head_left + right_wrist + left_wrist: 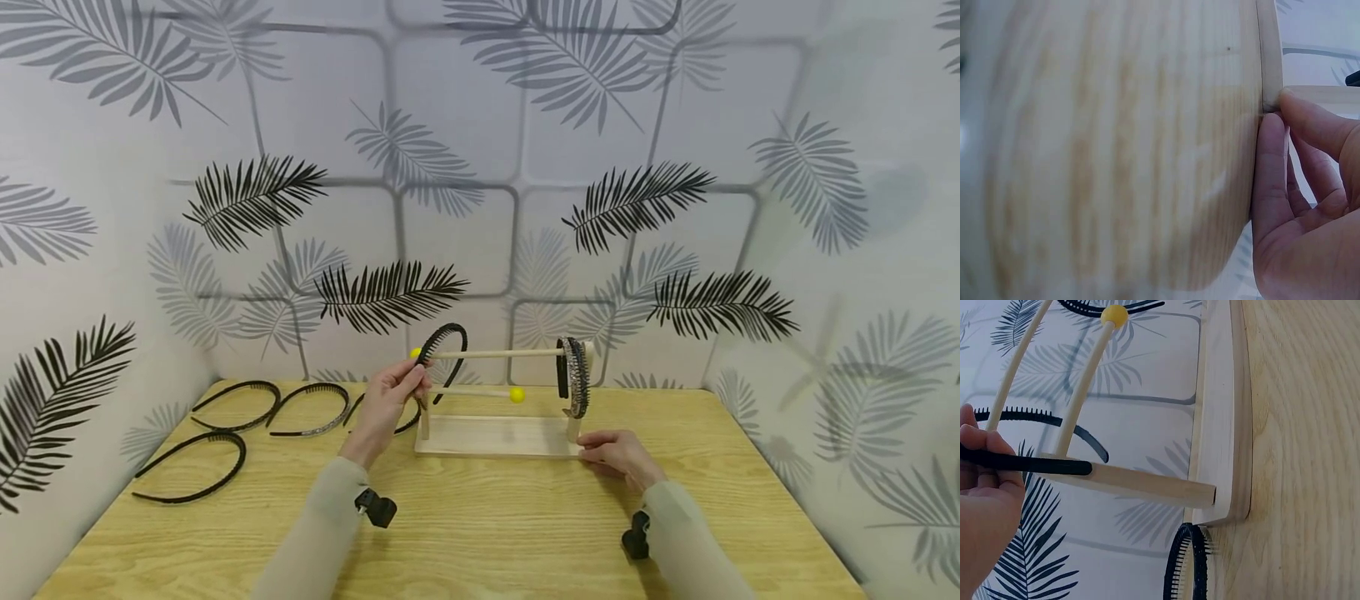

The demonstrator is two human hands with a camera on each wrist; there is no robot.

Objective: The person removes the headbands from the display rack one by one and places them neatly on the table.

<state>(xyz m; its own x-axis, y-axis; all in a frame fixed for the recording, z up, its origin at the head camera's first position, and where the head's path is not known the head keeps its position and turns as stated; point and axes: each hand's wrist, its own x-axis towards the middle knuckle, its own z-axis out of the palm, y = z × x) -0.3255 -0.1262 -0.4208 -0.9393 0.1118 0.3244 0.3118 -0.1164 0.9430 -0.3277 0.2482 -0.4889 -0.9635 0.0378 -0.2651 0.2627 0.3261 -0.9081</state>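
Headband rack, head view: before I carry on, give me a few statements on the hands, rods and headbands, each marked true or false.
1. The left hand holds a black headband near the left end of the upper rod. True.
2. The right hand holds a headband too. False: it grips the right end of the rack's base.
3. The hung headbands are at the upper rod's right end. True.
4. The ball on the lower rod is blue. False: it is yellow.
5. Loose headbands lie on the table. True.
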